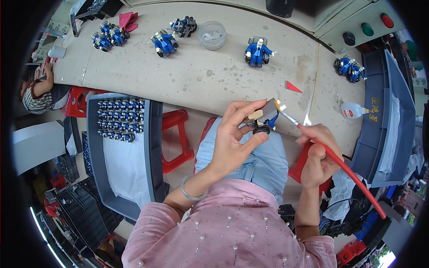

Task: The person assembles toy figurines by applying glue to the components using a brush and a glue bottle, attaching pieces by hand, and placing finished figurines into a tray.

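Note:
Above my lap, my left hand [239,131] grips a small toy figure [269,115] in blue with a grey back panel and dark wheels. My right hand [319,154] is closed round a long red-handled paintbrush [346,172]. The brush's pale tip meets, or nearly meets, the upper edge of the toy figure; exact contact I cannot tell. Farther off on the table, a similar blue seated figure [257,52] sits upright. Nearer my right hand lies a small red triangular piece [293,86].
More blue figures [164,43] stand along the table [214,96], around a clear round tub [212,35]. A grey crate [154,156] at left holds rows of figures. On the right are a white bottle [353,110] and another grey crate [377,147]. A person [38,96] sits far left.

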{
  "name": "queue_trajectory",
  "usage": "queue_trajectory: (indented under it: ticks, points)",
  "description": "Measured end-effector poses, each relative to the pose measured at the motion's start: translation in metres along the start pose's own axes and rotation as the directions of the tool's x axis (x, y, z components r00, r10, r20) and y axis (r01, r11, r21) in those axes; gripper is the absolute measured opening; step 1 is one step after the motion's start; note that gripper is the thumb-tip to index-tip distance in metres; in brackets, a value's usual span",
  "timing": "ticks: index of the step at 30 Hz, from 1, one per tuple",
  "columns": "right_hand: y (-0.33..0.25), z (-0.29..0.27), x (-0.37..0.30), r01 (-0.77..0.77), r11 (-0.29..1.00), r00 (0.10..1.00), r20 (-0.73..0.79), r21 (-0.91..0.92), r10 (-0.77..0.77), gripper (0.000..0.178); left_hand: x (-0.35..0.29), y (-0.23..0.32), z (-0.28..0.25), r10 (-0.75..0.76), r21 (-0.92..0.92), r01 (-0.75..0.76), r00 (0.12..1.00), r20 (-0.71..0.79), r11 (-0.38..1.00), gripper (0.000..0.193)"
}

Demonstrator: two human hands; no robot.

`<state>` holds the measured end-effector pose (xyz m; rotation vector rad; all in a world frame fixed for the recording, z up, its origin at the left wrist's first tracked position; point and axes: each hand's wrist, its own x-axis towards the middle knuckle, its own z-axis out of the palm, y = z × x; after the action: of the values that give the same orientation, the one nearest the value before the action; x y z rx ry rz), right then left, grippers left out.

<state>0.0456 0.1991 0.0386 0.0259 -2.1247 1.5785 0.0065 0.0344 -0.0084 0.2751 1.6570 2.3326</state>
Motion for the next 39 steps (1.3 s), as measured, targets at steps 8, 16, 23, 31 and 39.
queue_trajectory:
  ticks: [8, 16, 23, 31, 39]
  points:
    - [-0.001, -0.002, 0.003, 0.055, 0.996, 0.998, -0.044, 0.068, -0.052, 0.042, 0.0, 0.002, -0.001, -0.004, 0.052, 0.006, 0.999, -0.047, 0.999, 0.055]
    - [-0.001, 0.0, 0.007, 0.048, 0.993, 0.999, -0.012, 0.111, -0.046, 0.036, 0.001, 0.006, -0.002, -0.078, 0.01, 0.079, 0.996, -0.049, 0.997, 0.053]
    - [-0.008, -0.003, 0.014, 0.124, 0.991, 0.992, 0.028, 0.05, -0.125, 0.024, 0.0, 0.003, -0.006, -0.205, -0.061, 0.201, 0.976, -0.073, 0.978, 0.052]
    - [-0.006, -0.005, 0.019, 0.066, 0.997, 0.995, 0.078, -0.031, -0.064, 0.016, 0.0, 0.002, -0.006, -0.212, -0.009, 0.212, 0.972, -0.099, 0.977, 0.051]
    - [-0.007, -0.005, 0.029, -0.089, 0.996, 0.992, -0.09, 0.01, 0.089, 0.017, 0.0, 0.008, 0.002, 0.021, 0.242, -0.008, 0.999, -0.049, 0.97, 0.059]
